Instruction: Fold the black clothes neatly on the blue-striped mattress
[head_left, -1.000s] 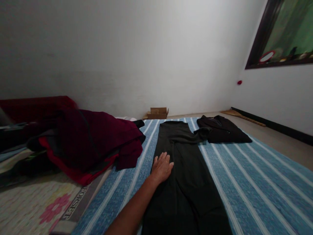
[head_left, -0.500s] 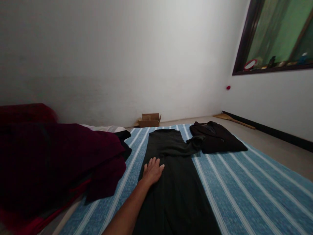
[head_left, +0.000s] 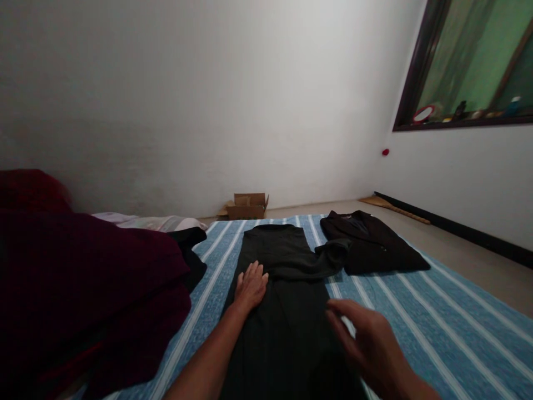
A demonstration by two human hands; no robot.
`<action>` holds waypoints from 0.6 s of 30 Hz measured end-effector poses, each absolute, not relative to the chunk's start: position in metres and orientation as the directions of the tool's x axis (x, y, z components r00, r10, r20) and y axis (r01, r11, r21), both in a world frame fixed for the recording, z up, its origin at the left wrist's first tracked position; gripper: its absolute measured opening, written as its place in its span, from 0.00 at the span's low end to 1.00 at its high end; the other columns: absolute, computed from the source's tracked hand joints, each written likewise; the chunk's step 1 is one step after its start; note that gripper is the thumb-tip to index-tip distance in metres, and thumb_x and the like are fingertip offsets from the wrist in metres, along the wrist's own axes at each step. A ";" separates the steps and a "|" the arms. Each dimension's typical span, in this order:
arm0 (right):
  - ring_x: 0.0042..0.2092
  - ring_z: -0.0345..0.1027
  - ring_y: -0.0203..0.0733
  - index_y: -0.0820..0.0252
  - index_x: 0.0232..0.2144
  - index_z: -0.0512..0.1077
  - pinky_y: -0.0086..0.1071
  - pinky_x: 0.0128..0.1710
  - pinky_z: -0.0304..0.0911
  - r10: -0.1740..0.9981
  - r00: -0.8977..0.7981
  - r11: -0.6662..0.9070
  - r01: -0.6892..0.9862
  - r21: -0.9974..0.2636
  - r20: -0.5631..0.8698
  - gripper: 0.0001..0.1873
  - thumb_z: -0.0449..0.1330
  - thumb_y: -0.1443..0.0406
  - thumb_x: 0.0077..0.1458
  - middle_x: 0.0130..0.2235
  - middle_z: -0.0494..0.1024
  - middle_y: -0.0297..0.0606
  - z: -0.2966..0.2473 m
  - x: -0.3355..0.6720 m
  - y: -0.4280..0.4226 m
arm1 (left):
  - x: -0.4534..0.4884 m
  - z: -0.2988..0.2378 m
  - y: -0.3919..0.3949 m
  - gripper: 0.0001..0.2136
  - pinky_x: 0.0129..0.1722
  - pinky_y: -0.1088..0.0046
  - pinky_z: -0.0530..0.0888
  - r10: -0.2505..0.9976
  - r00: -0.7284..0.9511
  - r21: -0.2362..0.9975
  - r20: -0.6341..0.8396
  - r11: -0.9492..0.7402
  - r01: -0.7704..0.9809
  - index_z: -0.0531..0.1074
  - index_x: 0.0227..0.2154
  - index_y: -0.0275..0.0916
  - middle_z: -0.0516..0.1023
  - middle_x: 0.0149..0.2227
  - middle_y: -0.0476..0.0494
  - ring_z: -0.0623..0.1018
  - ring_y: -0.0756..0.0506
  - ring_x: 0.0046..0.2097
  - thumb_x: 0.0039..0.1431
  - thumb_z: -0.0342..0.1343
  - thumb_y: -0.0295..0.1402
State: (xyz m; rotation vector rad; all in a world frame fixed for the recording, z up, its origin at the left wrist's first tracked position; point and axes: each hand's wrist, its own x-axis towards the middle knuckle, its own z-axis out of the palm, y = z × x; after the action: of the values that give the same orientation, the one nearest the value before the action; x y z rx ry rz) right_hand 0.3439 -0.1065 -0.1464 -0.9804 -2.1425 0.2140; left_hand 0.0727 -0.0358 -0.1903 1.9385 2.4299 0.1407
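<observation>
A dark greenish-black garment (head_left: 287, 322), perhaps a coat or long shirt, lies lengthwise on the bed, its collar at the far end. One sleeve (head_left: 333, 255) crosses it and sticks out to the right, bunched at the end. My left hand (head_left: 251, 286) rests flat on the garment's left side, just below that sleeve, fingers stretched out. Over the right edge hovers my right hand (head_left: 368, 333), slightly blurred, with bent fingers and a gap between thumb and forefinger; nothing shows in it. The garment's near end runs out of view.
A folded dark brown jacket (head_left: 375, 244) lies at the right on the blue striped bedsheet (head_left: 449, 328). Purple clothing (head_left: 104, 278) is heaped at the left. Behind the bed, an open cardboard box (head_left: 247, 208) stands against the wall. Small objects line the window sill at the upper right.
My right hand has come into view from the lower right. The left hand stays pressed on the garment, and the whole view has shifted slightly.
</observation>
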 end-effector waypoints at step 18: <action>0.34 0.68 0.40 0.59 0.31 0.67 0.32 0.33 0.65 0.906 0.420 0.136 -0.161 -0.978 0.057 0.07 0.53 0.67 0.45 0.29 0.72 0.32 -0.170 0.370 0.067 | 0.071 -0.206 -0.034 0.23 0.59 0.58 0.53 0.975 -0.206 -0.002 0.085 0.206 0.978 0.55 0.59 0.35 0.51 0.64 0.41 0.51 0.44 0.64 0.64 0.34 0.37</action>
State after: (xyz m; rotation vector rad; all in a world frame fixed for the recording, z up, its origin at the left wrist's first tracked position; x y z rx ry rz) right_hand 0.3705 0.0671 -0.1695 -1.1751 -0.8090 0.9086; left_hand 0.0708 -0.0342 -0.2058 2.0205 2.4912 0.0833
